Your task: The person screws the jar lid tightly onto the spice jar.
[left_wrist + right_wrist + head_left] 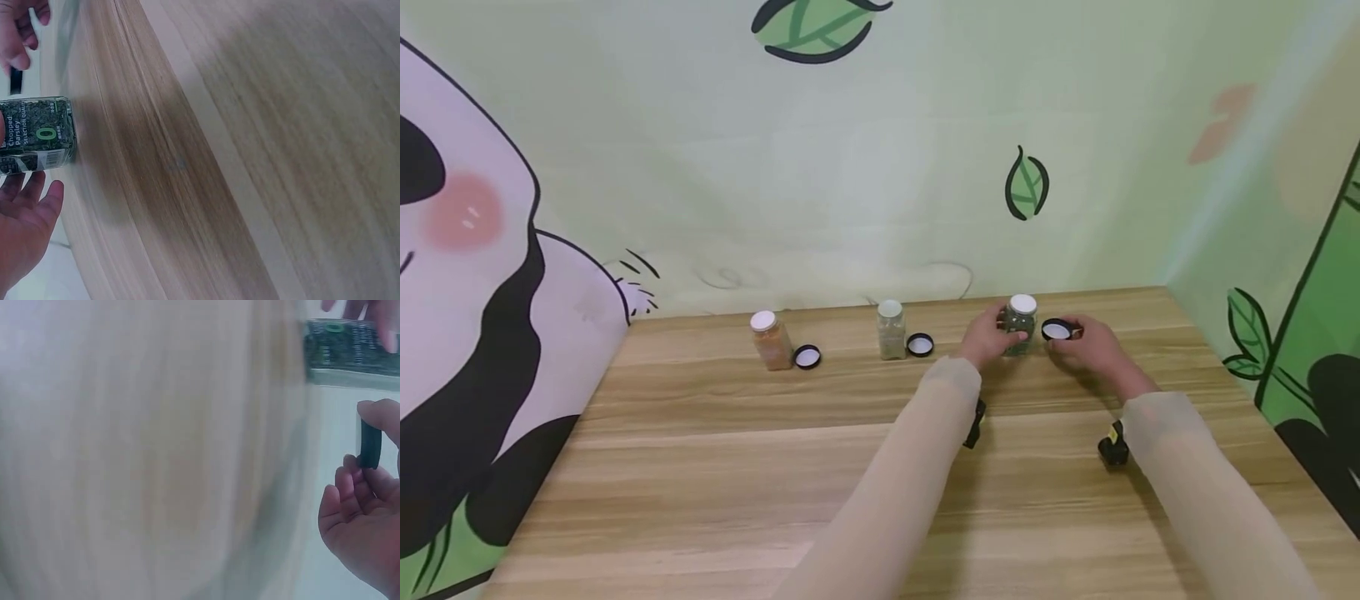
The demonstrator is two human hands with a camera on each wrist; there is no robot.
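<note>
pale green printed wall (880, 208) behind a wood-grain table (737, 500); from the left, a white-topped clear jar with orange contents (772, 346), upright; just beside it, a round black lid with a white lining (807, 357); next, a white-topped clear jar with pale contents (892, 337), with a second black lid (920, 345) just beside it; left hand (987, 335) gripping a clear jar of dark green flakes (1025, 321), upright, labelled chopped parsley; right of it, right hand (1097, 346) pinching a third black lid (1057, 331) by the edge, apart from that jar; hands apart; step in hand, as judged: handling this lid with the jar steadied; next move appears to call for a level lid and a firm left grip; whether for refitting or setting down, cannot be told.
</note>
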